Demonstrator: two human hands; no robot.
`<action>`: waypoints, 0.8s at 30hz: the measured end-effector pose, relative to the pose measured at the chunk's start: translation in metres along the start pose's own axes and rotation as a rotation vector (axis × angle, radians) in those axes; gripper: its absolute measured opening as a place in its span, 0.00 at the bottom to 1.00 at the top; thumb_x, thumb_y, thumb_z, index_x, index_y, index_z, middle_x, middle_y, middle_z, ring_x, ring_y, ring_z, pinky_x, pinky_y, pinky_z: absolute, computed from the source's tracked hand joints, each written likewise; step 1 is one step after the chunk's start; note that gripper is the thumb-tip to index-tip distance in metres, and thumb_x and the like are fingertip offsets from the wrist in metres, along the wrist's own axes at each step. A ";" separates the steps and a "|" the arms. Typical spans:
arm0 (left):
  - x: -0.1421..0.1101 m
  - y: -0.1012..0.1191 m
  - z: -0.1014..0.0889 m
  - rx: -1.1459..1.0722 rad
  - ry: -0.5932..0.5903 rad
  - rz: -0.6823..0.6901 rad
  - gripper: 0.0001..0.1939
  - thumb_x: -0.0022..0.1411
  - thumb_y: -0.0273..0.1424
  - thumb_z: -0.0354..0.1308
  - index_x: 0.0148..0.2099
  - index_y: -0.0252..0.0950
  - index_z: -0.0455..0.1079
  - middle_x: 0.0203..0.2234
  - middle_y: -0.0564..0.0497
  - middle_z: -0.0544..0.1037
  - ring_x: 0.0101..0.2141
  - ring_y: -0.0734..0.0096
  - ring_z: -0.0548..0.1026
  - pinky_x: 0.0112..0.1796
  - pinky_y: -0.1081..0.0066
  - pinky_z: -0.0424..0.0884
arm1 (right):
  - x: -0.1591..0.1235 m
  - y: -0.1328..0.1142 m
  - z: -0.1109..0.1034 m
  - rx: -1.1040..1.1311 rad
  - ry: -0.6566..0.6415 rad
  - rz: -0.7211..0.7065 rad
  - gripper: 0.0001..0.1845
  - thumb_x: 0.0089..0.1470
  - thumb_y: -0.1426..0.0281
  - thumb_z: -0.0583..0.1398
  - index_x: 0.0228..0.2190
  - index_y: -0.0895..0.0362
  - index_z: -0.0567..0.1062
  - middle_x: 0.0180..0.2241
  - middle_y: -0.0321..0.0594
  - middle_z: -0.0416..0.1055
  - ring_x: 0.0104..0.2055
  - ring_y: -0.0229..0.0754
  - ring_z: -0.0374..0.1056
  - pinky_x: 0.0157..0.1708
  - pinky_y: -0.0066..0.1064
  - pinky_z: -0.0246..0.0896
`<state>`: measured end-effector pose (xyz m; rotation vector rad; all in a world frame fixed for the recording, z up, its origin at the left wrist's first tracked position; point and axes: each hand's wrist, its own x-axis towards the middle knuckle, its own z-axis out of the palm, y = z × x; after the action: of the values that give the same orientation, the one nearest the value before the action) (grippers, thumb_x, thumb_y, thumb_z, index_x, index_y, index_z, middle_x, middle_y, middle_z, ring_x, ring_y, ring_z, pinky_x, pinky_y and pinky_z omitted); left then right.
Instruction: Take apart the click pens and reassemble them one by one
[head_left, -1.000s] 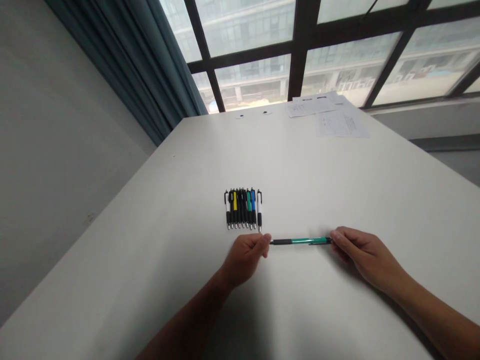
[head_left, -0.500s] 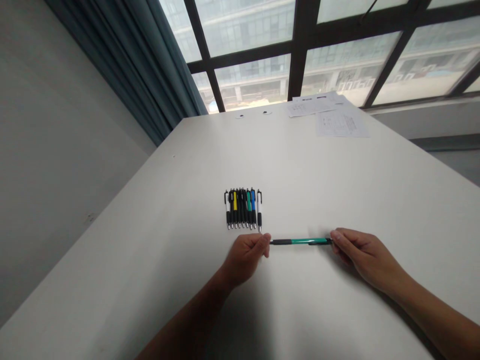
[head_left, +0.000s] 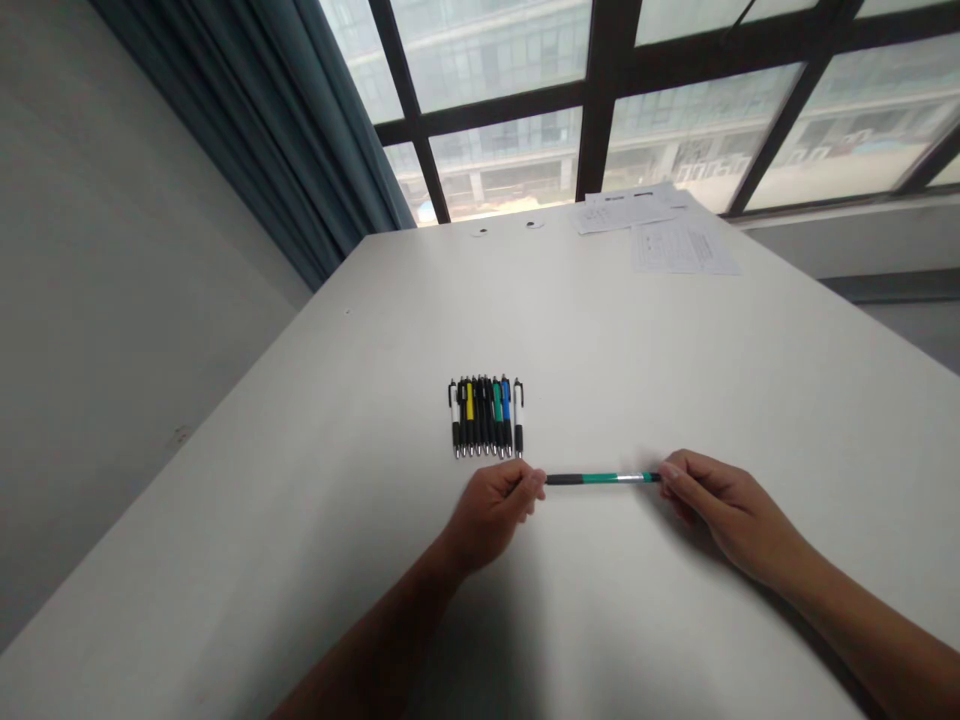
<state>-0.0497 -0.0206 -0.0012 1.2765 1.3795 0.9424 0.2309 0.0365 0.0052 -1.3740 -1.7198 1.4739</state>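
Observation:
A green-and-black retractable pen (head_left: pixel 602 478) lies level in the air just above the white table (head_left: pixel 675 350). My left hand (head_left: pixel 493 510) pinches its dark end, and my right hand (head_left: pixel 712 505) pinches its other end between thumb and fingers. Just beyond my left hand, a tight row of several upright-aligned pens (head_left: pixel 486 418) lies side by side on the table, in black, white, yellow, green and blue barrels. The nearest pen in that row is a little above my left knuckles, not touching them.
Printed paper sheets (head_left: pixel 679 245) lie at the table's far edge, near two small round cable grommets (head_left: pixel 532 224). A teal curtain (head_left: pixel 247 130) and a wall stand at the left, with a dark-framed window (head_left: pixel 510 100) beyond the table.
The held pen has rolled about its length: its dark clip no longer shows on the near side, and a silver section shows. Both hands stay nearly in place; the row of pens has not moved.

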 end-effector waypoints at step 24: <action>0.001 0.002 0.003 -0.119 0.003 -0.018 0.13 0.63 0.40 0.61 0.38 0.34 0.69 0.22 0.58 0.67 0.21 0.80 0.63 0.23 0.78 0.60 | -0.001 0.007 -0.001 0.125 -0.004 -0.040 0.19 0.62 0.51 0.59 0.34 0.55 0.72 0.22 0.33 0.65 0.24 0.36 0.56 0.23 0.30 0.51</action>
<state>-0.0461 -0.0195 0.0001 1.1720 1.3152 0.9996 0.2352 0.0358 -0.0011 -1.2664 -1.6187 1.5351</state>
